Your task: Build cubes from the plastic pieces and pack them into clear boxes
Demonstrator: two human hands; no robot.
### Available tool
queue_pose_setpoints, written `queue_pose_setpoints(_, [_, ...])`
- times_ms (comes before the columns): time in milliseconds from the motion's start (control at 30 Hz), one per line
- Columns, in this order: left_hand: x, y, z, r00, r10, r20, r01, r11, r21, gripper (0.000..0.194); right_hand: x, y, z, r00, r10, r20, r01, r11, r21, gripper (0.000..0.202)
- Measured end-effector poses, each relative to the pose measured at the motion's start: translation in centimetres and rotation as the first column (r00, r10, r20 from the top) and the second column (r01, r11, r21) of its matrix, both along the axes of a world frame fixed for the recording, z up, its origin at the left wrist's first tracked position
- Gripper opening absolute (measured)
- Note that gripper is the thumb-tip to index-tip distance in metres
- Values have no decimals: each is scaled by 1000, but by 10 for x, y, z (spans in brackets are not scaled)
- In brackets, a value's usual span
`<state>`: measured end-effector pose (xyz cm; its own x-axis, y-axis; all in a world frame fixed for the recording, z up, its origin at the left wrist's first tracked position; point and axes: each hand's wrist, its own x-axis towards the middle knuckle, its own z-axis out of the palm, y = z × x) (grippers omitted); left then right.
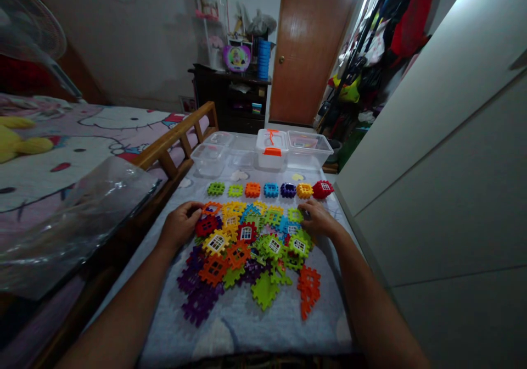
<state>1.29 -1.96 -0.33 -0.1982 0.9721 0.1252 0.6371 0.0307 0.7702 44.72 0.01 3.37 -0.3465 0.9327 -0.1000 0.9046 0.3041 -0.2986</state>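
Note:
A loose pile of plastic interlocking building tiles in several colours lies on the light patterned cloth point(284, 336) in front of me. At the pile's left edge is my left hand point(180, 225), fingers curved and apart, its tips by an orange tile point(212, 208). My right hand point(319, 219) rests at the right edge, fingers loosely bent beside a green tile point(295, 214). Some tiles have white window inserts, such as a yellow tile point(217, 242) and a red tile point(247, 231). Purple tiles point(200, 303) lie at lower left, orange-red pieces point(308, 291) at lower right.
Beyond the pile runs a row of small blocks sorted by colour, from a green block point(216, 189) to a red block point(323, 189). Clear plastic boxes point(308, 150) stand at the far end, one with orange latches point(272, 151). A wooden bed rail point(177, 138) flanks the left, a white cabinet point(428, 138) the right.

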Motion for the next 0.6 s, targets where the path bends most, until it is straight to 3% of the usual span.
queue_pose_setpoints(433, [0,0,-1,1000,20,-19,-20,1000,-16,37,13,-8,-12,990,-105,-92,111,991,69,42])
queue_pose_setpoints(600, [0,0,2,998,24,-63,-24,1000,-10,37,15,-14,1,987,-148,-66,151,988,40,44])
